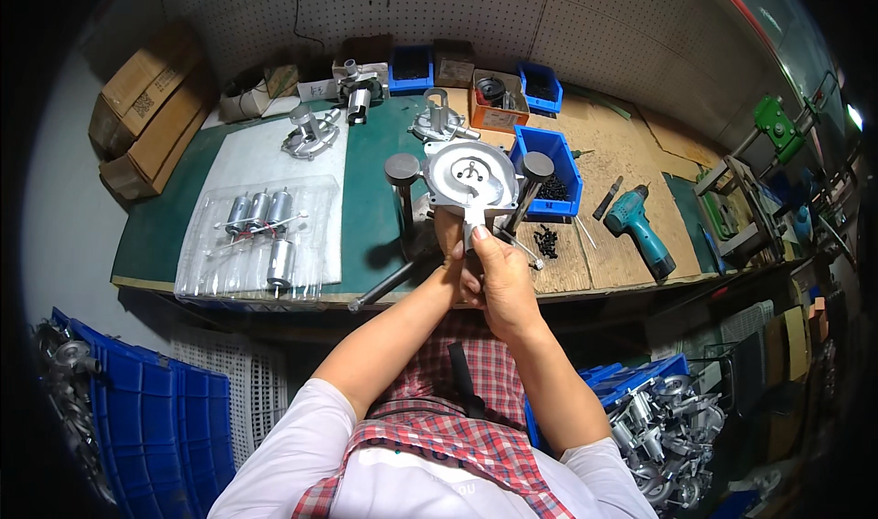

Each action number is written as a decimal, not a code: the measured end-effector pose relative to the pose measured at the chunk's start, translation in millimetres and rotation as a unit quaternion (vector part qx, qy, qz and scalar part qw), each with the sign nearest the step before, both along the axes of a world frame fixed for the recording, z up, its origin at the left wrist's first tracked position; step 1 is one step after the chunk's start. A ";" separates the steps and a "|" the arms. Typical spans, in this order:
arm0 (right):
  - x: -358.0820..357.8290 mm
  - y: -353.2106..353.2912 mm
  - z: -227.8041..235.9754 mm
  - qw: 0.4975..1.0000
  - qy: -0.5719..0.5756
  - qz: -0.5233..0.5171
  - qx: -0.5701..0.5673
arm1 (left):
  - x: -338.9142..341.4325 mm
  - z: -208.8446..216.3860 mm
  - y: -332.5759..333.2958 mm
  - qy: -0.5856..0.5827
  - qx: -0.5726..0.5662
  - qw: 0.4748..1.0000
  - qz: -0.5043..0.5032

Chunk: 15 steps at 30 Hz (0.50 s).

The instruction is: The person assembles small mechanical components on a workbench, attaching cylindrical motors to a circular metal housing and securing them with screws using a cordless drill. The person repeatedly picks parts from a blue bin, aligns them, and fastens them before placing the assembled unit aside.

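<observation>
A round cast-metal housing (498,182) with a short spout is held face up in front of me, between two round-topped posts (403,173) of a bench fixture. My right hand (508,290) is closed round the spout, its thumb lying along the side. My left hand (449,237) grips the housing from below, close against my right hand; its fingers are partly hidden under the part. Screw heads or small holes show in the middle of the housing. The fixture's long bar handle (389,286) sticks out toward the front left.
On the left, a clear plastic tray (203,267) holds several small motors. Similar housings (311,135) stand farther back. To the right are a blue bin (572,170) of black screws, loose screws (546,242), a cordless drill (638,229) and a green-handled press (777,126). Crates of metal parts (672,428) flank me below.
</observation>
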State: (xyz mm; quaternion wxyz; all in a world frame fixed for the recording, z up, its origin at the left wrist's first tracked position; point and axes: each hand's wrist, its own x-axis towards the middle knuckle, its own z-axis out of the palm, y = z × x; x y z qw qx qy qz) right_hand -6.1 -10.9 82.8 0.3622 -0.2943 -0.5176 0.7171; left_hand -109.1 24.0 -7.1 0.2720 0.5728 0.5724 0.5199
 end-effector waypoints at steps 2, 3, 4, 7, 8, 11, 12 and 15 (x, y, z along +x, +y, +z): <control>6.3 3.9 -3.1 1.000 0.000 0.003 0.011 | 2.4 0.8 2.0 -0.005 0.003 1.000 0.001; 11.4 5.7 -4.0 1.000 0.009 -0.003 -0.007 | 3.1 1.2 3.6 -0.008 0.005 1.000 0.003; 15.7 6.4 -4.9 1.000 0.017 -0.009 -0.024 | 2.9 1.4 5.4 -0.010 0.005 1.000 0.005; 13.6 1.7 -4.7 1.000 0.022 -0.021 -0.007 | 4.6 2.7 5.5 -0.018 0.005 1.000 0.007; 9.4 -2.9 -3.9 0.999 0.022 -0.024 0.000 | 4.0 1.8 5.3 -0.022 0.004 1.000 0.008; 0.9 -19.2 7.6 0.996 -0.036 0.027 0.082 | 2.3 8.3 -0.2 -0.040 0.007 0.999 0.016; -1.3 -25.3 14.3 0.986 -0.075 0.061 0.137 | -3.2 15.4 -7.8 -0.049 0.013 0.998 0.031; 36.5 -34.0 28.3 0.779 -0.196 -0.108 0.586 | 4.1 24.0 -17.9 -0.131 0.032 0.991 0.013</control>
